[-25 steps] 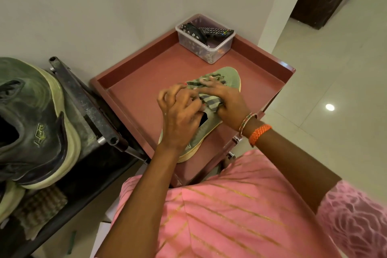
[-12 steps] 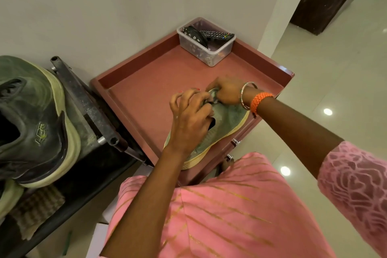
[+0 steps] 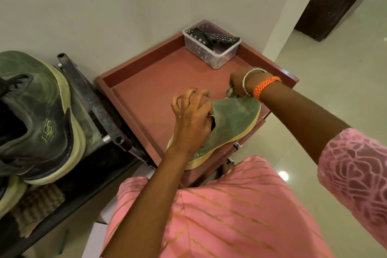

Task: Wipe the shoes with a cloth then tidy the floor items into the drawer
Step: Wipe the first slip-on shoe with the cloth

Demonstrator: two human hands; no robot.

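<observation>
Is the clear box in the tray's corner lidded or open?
Open: the box shows no lid, and a remote pokes above its rim.

A green logo on the dark shoe [image 3: 37, 115] cannot be read.

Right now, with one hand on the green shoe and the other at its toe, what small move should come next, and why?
Probably draw the cloth back along the green shoe toward the heel. The right hand holds the cloth at the toe end, and the left hand grips the collar, steadying the shoe on the red tray top. The upper looks dusty, so another stroke seems due.
</observation>
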